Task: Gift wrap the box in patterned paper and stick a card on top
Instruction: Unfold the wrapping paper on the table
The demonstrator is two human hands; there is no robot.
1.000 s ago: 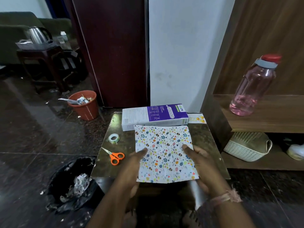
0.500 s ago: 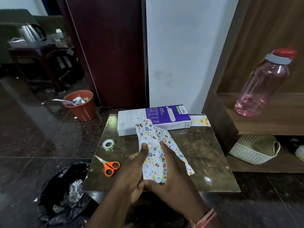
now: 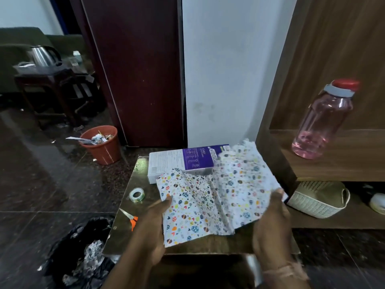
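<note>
While both hands, left [image 3: 154, 224] and right [image 3: 270, 224], grip the creased egg-patterned white wrapping paper [image 3: 210, 197], purple-and-white cardboard box [image 3: 181, 161] reading "CHIEF" partly hidden behind, clear tape roll [image 3: 136, 194] on glossy tabletop [image 3: 125, 232].

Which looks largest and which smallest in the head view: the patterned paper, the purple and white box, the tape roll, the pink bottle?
1. Patterned paper, opened out between both hands.
2. and 3. Purple and white box and pink bottle: they look alike in size; the paper hides part of the box, so I do not rank them.
4. Tape roll, clearly smallest.
</note>
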